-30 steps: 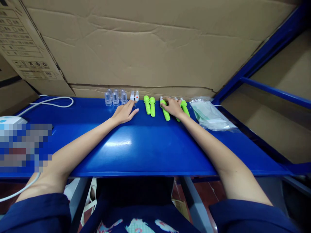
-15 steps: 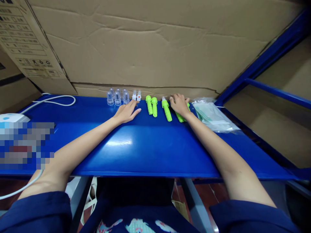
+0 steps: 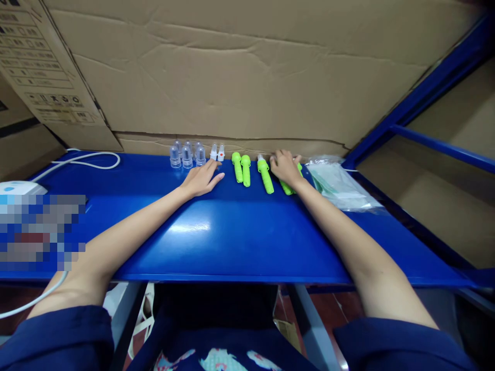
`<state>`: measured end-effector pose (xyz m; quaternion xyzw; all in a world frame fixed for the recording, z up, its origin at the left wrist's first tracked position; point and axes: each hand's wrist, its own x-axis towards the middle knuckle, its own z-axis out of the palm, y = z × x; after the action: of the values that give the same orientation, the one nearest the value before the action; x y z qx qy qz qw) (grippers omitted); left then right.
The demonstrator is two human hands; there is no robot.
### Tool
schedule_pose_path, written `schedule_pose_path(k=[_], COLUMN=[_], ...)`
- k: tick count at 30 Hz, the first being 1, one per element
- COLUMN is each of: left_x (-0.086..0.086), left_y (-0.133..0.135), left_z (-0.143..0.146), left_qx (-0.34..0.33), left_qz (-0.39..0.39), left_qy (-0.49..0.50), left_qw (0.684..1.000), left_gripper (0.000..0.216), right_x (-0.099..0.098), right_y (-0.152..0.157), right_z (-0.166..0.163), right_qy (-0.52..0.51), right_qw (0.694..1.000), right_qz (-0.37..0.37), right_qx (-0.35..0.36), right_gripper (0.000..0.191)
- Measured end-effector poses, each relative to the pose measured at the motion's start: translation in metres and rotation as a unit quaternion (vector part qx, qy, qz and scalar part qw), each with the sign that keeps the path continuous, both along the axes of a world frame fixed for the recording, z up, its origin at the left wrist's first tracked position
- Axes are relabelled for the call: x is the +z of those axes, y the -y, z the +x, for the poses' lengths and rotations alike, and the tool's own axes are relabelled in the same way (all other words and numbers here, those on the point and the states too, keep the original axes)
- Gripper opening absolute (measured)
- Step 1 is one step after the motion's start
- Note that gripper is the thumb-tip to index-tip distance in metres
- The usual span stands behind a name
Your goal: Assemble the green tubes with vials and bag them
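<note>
Tubes, lime-green plastic, torch-shaped, two (image 3: pixel 246 172): lying side by side near the middle of the far edge of a glossy blue table (image 3: pixel 240 237), heads toward the wall, between my two hands. Single lime-green tube with a clear tip (image 3: pixel 266 178): lying to the right of that pair, slightly slanted, just beside my right hand. Further lime-green tubes (image 3: pixel 287 188): partly covered by my right hand (image 3: pixel 284 164), their number hidden from me. Right grip: palm down, fingers bent over these; whether they close on one, I cannot tell. Left hand (image 3: pixel 199 178): palm down, fingers extended, thumb set wide apart, nothing held; fingertips at the two small white pieces with clear pointed tips (image 3: pixel 221 153), one bearing a red dot; contact uncertain. Domed caps, clear plastic, six (image 3: pixel 187 156): upright in two rows, left of the white pieces. Clear plastic bag with white and pale green contents (image 3: pixel 342 185): flat, to the right of my right hand. White cable (image 3: pixel 88 167): looped at the far left, above a white device with a blue spot (image 3: pixel 23 188). Backing: creased brown cardboard (image 3: pixel 216 72), upright behind everything.
</note>
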<state>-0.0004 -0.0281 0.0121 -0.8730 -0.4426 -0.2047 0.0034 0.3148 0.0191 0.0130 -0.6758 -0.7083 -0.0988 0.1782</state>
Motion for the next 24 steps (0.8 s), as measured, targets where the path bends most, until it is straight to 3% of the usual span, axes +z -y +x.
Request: schedule_pose_path(k=[4, 8, 13, 19, 24], left_x=[-0.001, -0.002, -0.002, -0.002, -0.002], left_y=[-0.001, -0.002, -0.002, -0.001, -0.001], left_z=[0.000, 0.000, 0.000, 0.000, -0.001], left_qx=[-0.004, -0.006, -0.011, -0.007, -0.010], left_qz=[0.000, 0.005, 0.011, 0.007, 0.005], left_qy=[0.003, -0.004, -0.009, -0.011, -0.009], left_qw=[1.000, 1.000, 1.000, 1.000, 1.000], left_gripper=[0.053, 0.053, 0.054, 0.053, 0.054], right_x=[0.010, 0.008, -0.001, -0.002, 0.008], right_y=[0.012, 0.022, 0.028, 0.028, 0.015], right_z=[-0.024, -0.054, -0.067, -0.062, -0.070], right_qy=[-0.013, 0.005, 0.025, 0.016, 0.034], right_qw=[0.997, 0.991, 0.985, 0.987, 0.991], right_qz=[0.028, -0.028, -0.116, -0.101, -0.083], right_qx=[0.075, 0.133, 0.125, 0.124, 0.095], right_gripper=[0.053, 0.059, 0.062, 0.058, 0.056])
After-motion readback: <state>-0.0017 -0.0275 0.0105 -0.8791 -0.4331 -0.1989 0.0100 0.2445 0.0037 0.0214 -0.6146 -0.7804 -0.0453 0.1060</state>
